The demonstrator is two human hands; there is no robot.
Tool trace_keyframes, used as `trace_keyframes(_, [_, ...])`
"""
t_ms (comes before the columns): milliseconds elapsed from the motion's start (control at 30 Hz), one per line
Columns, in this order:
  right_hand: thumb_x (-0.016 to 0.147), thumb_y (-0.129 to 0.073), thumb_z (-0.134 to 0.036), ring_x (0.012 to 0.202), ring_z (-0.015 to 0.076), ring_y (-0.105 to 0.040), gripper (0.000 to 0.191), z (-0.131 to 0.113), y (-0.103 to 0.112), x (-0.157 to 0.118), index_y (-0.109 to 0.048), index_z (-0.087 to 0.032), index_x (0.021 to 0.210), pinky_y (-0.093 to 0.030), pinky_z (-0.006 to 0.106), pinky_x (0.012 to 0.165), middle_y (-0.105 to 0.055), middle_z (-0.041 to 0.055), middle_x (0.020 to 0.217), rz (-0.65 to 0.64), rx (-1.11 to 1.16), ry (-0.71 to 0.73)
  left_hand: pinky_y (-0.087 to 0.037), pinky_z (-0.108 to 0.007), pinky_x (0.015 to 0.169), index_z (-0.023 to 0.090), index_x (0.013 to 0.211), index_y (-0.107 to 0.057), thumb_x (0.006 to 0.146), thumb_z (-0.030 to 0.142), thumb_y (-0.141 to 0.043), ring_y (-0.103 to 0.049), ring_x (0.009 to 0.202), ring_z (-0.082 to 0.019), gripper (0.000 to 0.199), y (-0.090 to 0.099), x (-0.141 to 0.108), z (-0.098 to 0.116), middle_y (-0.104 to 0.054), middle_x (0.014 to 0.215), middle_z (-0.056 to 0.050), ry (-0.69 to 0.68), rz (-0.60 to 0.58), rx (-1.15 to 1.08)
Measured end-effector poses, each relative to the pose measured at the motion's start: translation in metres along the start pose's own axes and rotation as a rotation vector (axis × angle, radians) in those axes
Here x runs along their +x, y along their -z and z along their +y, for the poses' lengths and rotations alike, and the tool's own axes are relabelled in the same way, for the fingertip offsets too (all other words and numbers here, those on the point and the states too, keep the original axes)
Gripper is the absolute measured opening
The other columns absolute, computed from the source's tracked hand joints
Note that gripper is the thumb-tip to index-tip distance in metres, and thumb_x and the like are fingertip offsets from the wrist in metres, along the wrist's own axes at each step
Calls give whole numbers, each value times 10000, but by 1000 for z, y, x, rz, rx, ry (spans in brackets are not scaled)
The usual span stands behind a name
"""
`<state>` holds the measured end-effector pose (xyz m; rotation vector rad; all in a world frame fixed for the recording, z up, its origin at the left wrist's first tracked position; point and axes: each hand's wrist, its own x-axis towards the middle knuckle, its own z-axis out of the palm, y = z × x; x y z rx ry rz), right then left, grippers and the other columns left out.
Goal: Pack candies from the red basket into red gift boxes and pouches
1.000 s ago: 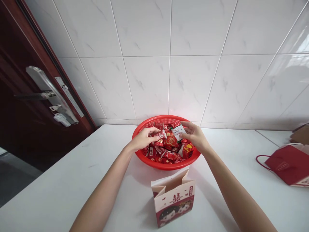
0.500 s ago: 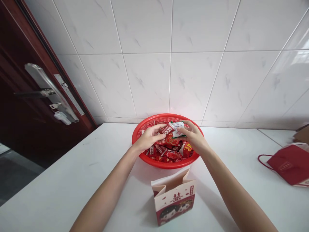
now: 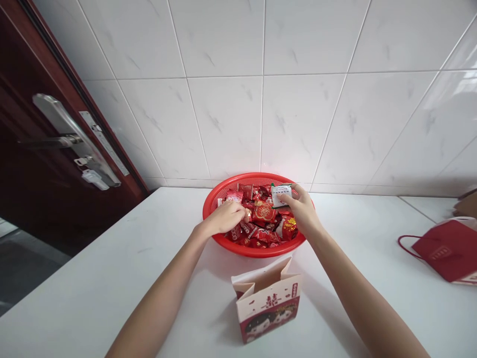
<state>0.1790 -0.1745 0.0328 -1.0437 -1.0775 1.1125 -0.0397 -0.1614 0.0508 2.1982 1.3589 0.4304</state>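
Note:
A red plastic basket (image 3: 257, 252) full of wrapped candies (image 3: 264, 213) stands against the tiled wall. Over its right side, my right hand (image 3: 301, 206) pinches a small white packet (image 3: 281, 195) with green edges between thumb and fingers. My left hand (image 3: 227, 217) reaches into the left part of the basket, its fingers curled down and closed among the red wrappers. What its fingertips hold, if anything, is hidden. In front of the basket an open paper gift box (image 3: 269, 308), cream and red with printed cartoon figures, stands upright on the white countertop (image 3: 149, 263).
On the right of the counter lies a dark red paper bag (image 3: 447, 251) with a cord handle, a brown object (image 3: 467, 206) behind it. To the left is a dark red door (image 3: 33, 164) with a metal handle and keys. White tiles (image 3: 231, 119) rise behind the basket.
My left hand has released the red packet it held beside the white one and turned palm down into the candies. My right hand still holds the white packet, now slightly farther right.

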Motion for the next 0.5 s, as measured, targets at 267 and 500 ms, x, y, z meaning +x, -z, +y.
trace_keyframes(267, [713, -641, -302, 908, 245, -734, 290, -1, 2, 2, -474, -268, 948, -623, 392, 788, -746, 17, 945, 148, 47, 27, -470, -345, 987, 254, 1327, -686, 876, 365, -651, -645, 1182, -296, 465, -18, 4, 36, -699, 1323, -72, -308, -367, 151])
trace_keyframes(500, [706, -621, -268, 889, 224, -721, 296, -2, 3, 6, -481, -262, 966, -613, 387, 819, -738, 9, 939, 190, 56, 53, -477, -325, 693, 228, 1221, -731, 844, 261, -646, -693, 915, -282, 387, -34, 17, 46, -671, 1202, -131, -241, -456, 432])
